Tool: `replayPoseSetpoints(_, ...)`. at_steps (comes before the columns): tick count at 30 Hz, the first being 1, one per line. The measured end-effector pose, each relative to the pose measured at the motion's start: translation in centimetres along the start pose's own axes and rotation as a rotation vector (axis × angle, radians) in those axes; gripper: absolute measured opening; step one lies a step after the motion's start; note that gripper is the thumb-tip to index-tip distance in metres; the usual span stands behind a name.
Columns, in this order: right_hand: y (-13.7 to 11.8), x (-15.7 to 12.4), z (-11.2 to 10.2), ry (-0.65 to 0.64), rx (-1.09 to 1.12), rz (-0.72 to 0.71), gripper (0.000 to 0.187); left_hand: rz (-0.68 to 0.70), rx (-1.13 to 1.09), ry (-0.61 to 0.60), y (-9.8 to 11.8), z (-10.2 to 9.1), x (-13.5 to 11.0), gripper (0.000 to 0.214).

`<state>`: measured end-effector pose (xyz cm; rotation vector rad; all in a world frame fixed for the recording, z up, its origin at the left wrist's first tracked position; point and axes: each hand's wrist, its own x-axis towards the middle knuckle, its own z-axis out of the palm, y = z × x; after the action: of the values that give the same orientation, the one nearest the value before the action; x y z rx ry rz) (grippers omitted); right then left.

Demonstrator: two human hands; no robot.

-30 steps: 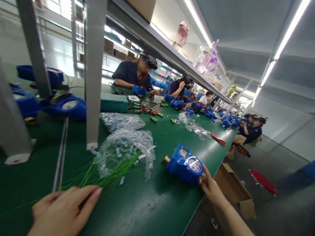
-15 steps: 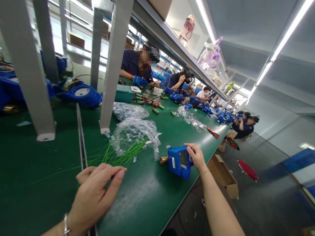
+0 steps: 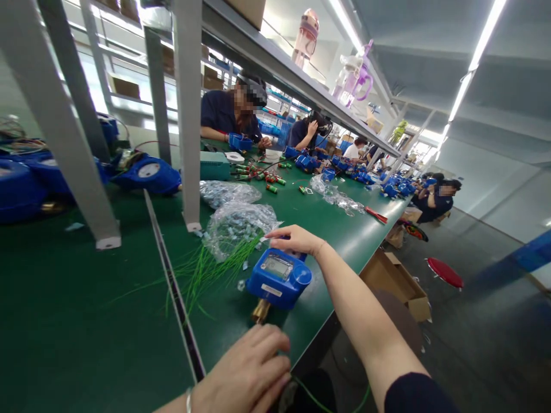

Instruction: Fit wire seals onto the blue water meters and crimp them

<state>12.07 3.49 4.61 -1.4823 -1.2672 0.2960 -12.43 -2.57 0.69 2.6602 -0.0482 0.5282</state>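
A: Starting with the head view: at what step?

B: Probably positioning the blue meter [image 3: 275,281] between the right hand [image 3: 297,240] and the left hand [image 3: 253,370]. Hard to judge more closely.

A: Located where?

B: Over the green table [image 3: 129,344], near its edge, just beside the green wires [image 3: 235,261] and the clear plastic bag [image 3: 245,218]. Can't tell whether fully resting.

A: And the right hand?

B: Bent over the meter's far side, with fingers close together. Can't tell whether gripping or merely touching.

A: And the left hand?

B: Loosely curled, just beside the brass fitting [image 3: 260,311]. Hidden at the palm, so can't tell about contact or anything held.

A: Calling for what next?

B: Presumably for a steady hold at the fitting, without pressing on the display window [image 3: 277,267].

A: Looking how?

B: Boxy, glossy, slightly tilted; with a round blue cap [image 3: 300,275] and a white label [image 3: 272,290] on the near side.
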Motion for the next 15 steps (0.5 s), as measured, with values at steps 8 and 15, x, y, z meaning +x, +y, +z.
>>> replayPoseSetpoints(8, 2.2, -9.7, -3.3, 0.365, 0.025, 0.176, 0.032, -0.225, -0.047, 0.124, -0.9, 0.2, 0.2, 0.022)
replayPoseSetpoints(15, 0.8, -26.5, 0.8, 0.346, 0.116, 0.329, 0.043, -0.176, 0.000, 0.115, 0.0, 1.0, 0.9, 0.022)
